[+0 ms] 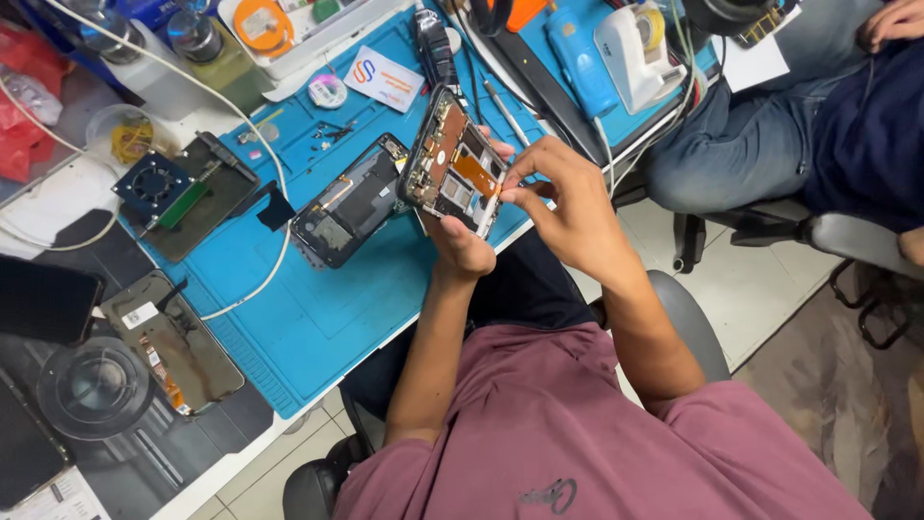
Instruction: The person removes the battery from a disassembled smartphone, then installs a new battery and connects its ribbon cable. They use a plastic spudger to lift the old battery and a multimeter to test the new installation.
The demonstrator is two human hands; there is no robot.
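So the opened phone [452,162] is held up off the bench, just above the blue work mat [318,308], tilted with its guts facing the camera: boards, shields and an orange flex strip down the middle. The left hand [460,243] cups it from below at 6 o'clock, fingers wrapped round the lower edge, and the right hand [563,197] comes in from 3 o'clock with fingertips pinched narrow right at the edge by that flex. Can't tell if there's a tiny part or tool between them, too small to see. If it were me, I'd keep the frame braced hard in the lower hand, work the flex with light pressure only, and stay over the mat so anything dropped lands there. At 9 o'clock from the phone, a dark phone back shell [348,202] lies flat on the mat. Up at 11 o'clock there's a white card [383,79] with an orange and blue logo and a small round white tape roll [327,92] beside it. Further out at 8 o'clock, a bare screen panel [171,339] sits off the mat's corner with a small white rectangular sticker on it. At 1 o'clock, a white tape dispenser [630,43] stands on the bench, and another person's jeans-clad leg [741,135] is at 3 o'clock.
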